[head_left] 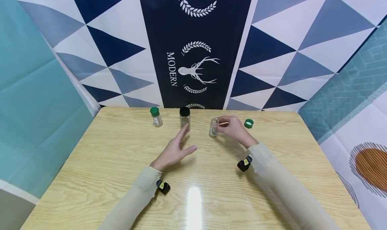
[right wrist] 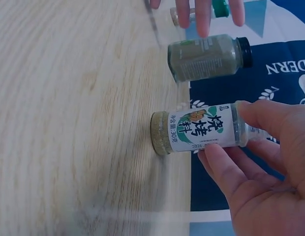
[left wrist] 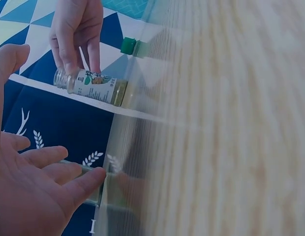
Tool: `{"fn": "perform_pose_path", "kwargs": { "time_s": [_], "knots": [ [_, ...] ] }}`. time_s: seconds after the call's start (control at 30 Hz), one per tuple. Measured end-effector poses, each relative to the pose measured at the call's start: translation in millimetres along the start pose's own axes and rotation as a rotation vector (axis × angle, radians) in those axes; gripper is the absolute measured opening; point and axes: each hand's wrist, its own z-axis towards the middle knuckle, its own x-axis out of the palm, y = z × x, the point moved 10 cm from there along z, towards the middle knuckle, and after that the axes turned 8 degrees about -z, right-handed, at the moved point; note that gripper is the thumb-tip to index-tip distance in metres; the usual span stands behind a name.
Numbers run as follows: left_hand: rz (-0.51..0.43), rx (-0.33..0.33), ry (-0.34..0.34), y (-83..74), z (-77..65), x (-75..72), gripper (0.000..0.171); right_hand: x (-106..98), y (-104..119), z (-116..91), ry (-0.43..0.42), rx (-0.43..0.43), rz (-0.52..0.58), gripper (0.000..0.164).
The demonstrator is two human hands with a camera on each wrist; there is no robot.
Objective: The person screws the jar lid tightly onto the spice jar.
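Observation:
My right hand [head_left: 237, 129] grips a small clear spice bottle [right wrist: 201, 129] by its upper part, thumb on one side and fingers on the other. The bottle stands upright on the table, its mouth uncapped, with a white printed label and brownish seasoning at the bottom. My left hand [head_left: 173, 151] holds nothing; its fingers are spread and reach toward a larger square jar [right wrist: 204, 58] with a black lid. In the head view the left fingertips overlap that jar's lower part. A loose green cap [head_left: 249, 123] lies to the right of my right hand.
Another spice bottle [head_left: 157, 120] with a green cap stands left of the black-lidded jar, near the back of the wood-grain table [head_left: 121, 176]. Behind the table's rear edge hangs a patterned cloth [head_left: 193, 32], with teal cloth [head_left: 36, 89] at the left side.

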Motion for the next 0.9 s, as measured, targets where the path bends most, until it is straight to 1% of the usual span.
{"fn": "perform_pose_path", "kwargs": {
  "time_s": [0.4, 0.63, 0.7, 0.77, 0.9],
  "knots": [
    [0.02, -0.01, -0.028, 0.2, 3.8, 0.5, 0.089, 5, 5, -11, 0.015, -0.029, 0.007, 0.04],
    [0.096, 0.005, -0.043, -8.1, 6.9, -2.4, 0.096, 11, 11, -18, 0.04, -0.039, 0.005, 0.04],
    [0.111, -0.001, -0.036, -10.4, 7.6, -1.8, 0.098, 13, 13, -21, 0.046, -0.039, 0.008, 0.04],
    [0.145, -0.021, -0.021, -11.2, 7.8, -0.1, 0.101, 15, 15, -23, 0.05, -0.045, 0.002, 0.04],
    [0.227, -0.054, 0.031, -11.9, 8.1, 7.2, 0.109, 20, 23, -27, 0.059, -0.078, 0.004, 0.039]
  ]
}}
